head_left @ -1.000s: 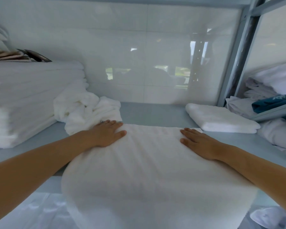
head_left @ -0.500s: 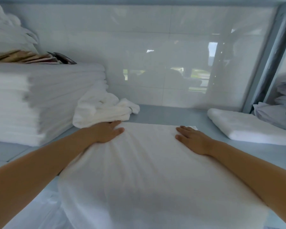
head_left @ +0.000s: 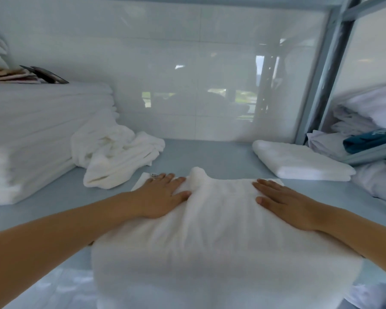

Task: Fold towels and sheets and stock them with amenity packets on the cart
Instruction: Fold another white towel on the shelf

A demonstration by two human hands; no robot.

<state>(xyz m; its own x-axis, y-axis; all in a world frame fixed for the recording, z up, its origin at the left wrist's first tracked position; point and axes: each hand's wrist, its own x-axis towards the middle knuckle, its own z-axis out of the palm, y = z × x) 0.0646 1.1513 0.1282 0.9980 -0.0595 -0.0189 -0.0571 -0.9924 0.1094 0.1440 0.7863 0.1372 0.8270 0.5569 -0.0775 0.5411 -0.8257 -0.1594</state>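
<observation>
Lying flat on the white towel (head_left: 221, 230), fingers straight: left hand (head_left: 163, 194) pressing its far left corner, right hand (head_left: 283, 202) pressing near the far right edge, neither grasping. Spreading over the blue-grey shelf (head_left: 210, 152) and hanging off its near edge, bunching into a small hump between the hands. Sitting nearby: crumpled towel (head_left: 116, 157) and tall folded stack (head_left: 42, 139) at left, folded towel (head_left: 299, 161) at right.
</observation>
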